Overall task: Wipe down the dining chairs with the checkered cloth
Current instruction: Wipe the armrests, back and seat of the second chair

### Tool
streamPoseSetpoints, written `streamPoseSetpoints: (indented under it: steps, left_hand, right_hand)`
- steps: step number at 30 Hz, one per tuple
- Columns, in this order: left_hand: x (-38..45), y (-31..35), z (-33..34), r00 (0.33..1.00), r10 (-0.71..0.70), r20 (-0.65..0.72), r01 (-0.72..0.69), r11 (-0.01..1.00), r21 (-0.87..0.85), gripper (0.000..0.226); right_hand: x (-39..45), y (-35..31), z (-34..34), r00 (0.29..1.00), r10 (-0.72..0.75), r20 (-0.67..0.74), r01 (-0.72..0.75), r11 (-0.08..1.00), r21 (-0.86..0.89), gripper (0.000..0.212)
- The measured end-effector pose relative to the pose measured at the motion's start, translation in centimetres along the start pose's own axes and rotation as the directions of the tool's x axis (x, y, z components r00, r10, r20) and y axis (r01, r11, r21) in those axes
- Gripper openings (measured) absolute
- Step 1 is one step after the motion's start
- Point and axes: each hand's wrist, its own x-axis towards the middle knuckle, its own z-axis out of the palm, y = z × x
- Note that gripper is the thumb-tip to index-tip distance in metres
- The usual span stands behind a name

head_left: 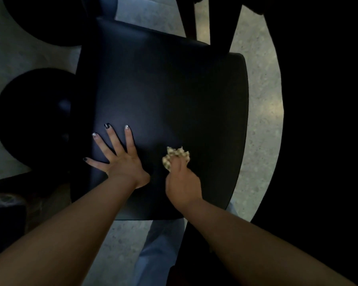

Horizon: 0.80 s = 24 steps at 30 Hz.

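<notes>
dark stools [32,118] left of chair seat [163,96]

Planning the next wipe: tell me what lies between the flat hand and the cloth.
Only bare dark seat shows between the left hand and the cloth, in the head view.

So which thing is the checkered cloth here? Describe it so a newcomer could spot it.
Find the big dark chair seat filling the middle of the view. Near its front edge, the right hand grips a small bunched cloth. Its pale beige check is the only light, patterned thing on the seat; the left hand beside it lies flat and bare.
</notes>
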Motion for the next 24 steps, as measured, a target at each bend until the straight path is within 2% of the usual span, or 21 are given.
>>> streamPoseSetpoints:
  steps: [1,2,3,4,5,6,7,9,10,11,13,14,16,17,18,21,23,24]
  left_hand:
    - [-0.1,-0.2,0.0,1.000,0.011,-0.001,-0.011,1.000,-0.001,0.153]
    - [-0.2,-0.4,-0.1,1.000,0.029,0.001,-0.029,1.000,0.008,0.153]
    - [-0.2,-0.4,-0.2,0.999,0.045,0.001,-0.045,0.999,0.014,0.153]
    - [-0.3,-0.4,-0.3,0.998,0.055,-0.004,-0.055,0.998,0.010,0.153]
    - [-0.5,-0.5,-0.4,0.998,0.061,-0.015,-0.061,0.998,0.000,0.153]
    - [-0.6,-0.6,-0.4,0.997,0.067,-0.023,-0.067,0.998,-0.001,0.153]
    - [-0.7,-0.6,-0.4,0.997,0.070,-0.025,-0.070,0.997,0.010,0.153]
    - [-0.8,-0.4,-0.5,0.998,0.063,-0.019,-0.063,0.998,0.017,0.153]
    - [-0.8,-0.4,-0.5,0.998,0.061,-0.023,-0.061,0.998,0.013,0.153]
    - [-0.8,-0.4,-0.5,0.998,0.062,-0.030,-0.062,0.998,0.011,0.152]
    - [-0.9,-0.3,-0.5,0.997,0.075,-0.032,-0.076,0.997,-0.002,0.150]
    - [-1.0,-0.4,-0.4,0.995,0.091,-0.037,-0.092,0.996,-0.014,0.148]
    - [-1.1,-0.8,-0.4,0.987,0.151,-0.058,-0.153,0.988,-0.029,0.143]
    - [-1.2,-1.2,-0.5,0.980,0.186,-0.067,-0.190,0.979,-0.069,0.139]
    - [-1.4,-1.6,-0.5,0.973,0.216,-0.087,-0.226,0.965,-0.136,0.134]
    - [-2.0,-3.0,-0.8,0.941,0.223,-0.255,-0.302,0.892,-0.336,0.115]
    - [-1.6,-3.2,-1.6,0.908,0.108,-0.404,-0.309,0.825,-0.473,0.098]
    - [-1.2,-3.0,-2.2,0.887,0.032,-0.460,-0.303,0.793,-0.529,0.092]
  right_hand:
    - [-0.1,0.3,-0.3,1.000,-0.014,0.024,0.014,1.000,0.011,0.032]
    - [0.1,0.6,-0.8,0.999,0.043,0.012,-0.044,0.996,0.072,0.029]
    - [0.4,1.3,-1.8,0.983,0.176,-0.043,-0.167,0.973,0.162,0.024]
    - [0.9,2.4,-3.0,0.932,0.339,-0.131,-0.300,0.922,0.246,0.018]
    - [1.5,4.0,-4.1,0.823,0.534,-0.193,-0.438,0.814,0.382,0.013]
    - [2.2,5.6,-5.3,0.735,0.638,-0.229,-0.514,0.745,0.425,0.010]
    - [2.6,6.8,-6.2,0.713,0.667,-0.217,-0.538,0.719,0.440,0.025]
    - [3.1,8.2,-6.3,0.693,0.703,-0.158,-0.581,0.675,0.456,0.057]
    - [3.3,7.7,-5.8,0.695,0.703,-0.150,-0.601,0.683,0.414,0.062]
    - [3.3,6.5,-4.7,0.696,0.702,-0.151,-0.624,0.695,0.357,0.058]
    - [2.5,2.1,-2.8,0.727,0.673,-0.137,-0.635,0.735,0.238,0.036]
    - [2.0,-0.1,-1.8,0.789,0.606,-0.104,-0.573,0.786,0.233,0.030]
    - [1.4,-3.9,-0.7,0.937,0.342,-0.073,-0.316,0.917,0.243,0.030]
    - [1.8,-4.4,-0.8,0.965,0.248,-0.091,-0.221,0.947,0.232,0.035]
    - [2.8,-4.6,-1.6,0.968,0.217,-0.126,-0.180,0.952,0.248,0.038]
    - [8.1,-1.3,-5.8,0.890,0.314,-0.332,-0.177,0.907,0.383,0.042]
    - [11.5,2.2,-8.8,0.798,0.413,-0.439,-0.228,0.881,0.414,0.051]
    - [12.6,3.3,-9.6,0.770,0.458,-0.445,-0.268,0.865,0.425,0.055]
